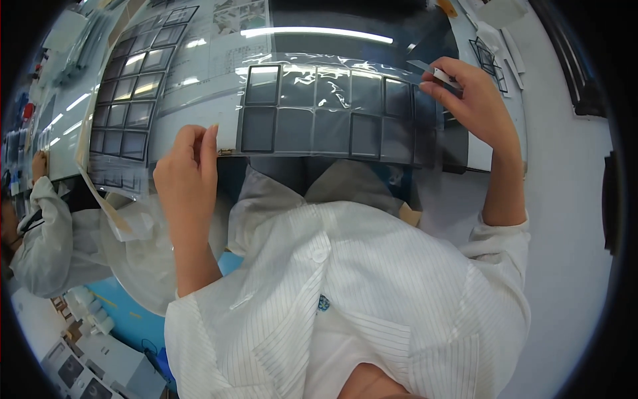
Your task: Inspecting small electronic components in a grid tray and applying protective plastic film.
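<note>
A clear plastic sheet lies before me along the table's front edge, marked off in a grid of rectangles. Several rectangles carry a thin black frame. Above the sheet's right end, my right hand is closed on a thin, pale blade-like tool with a white handle; its pointed tip faces left. Just left of the sheet, near the table edge, my left hand is raised with thumb and forefinger pressed together. Whatever they may hold is too small to make out.
Another sheet of black frames hangs over the table edge at left. Beneath clear film lies a printed paper. Loose black frames lie at far right. At left, a co-worker's sleeve and hand reach another table.
</note>
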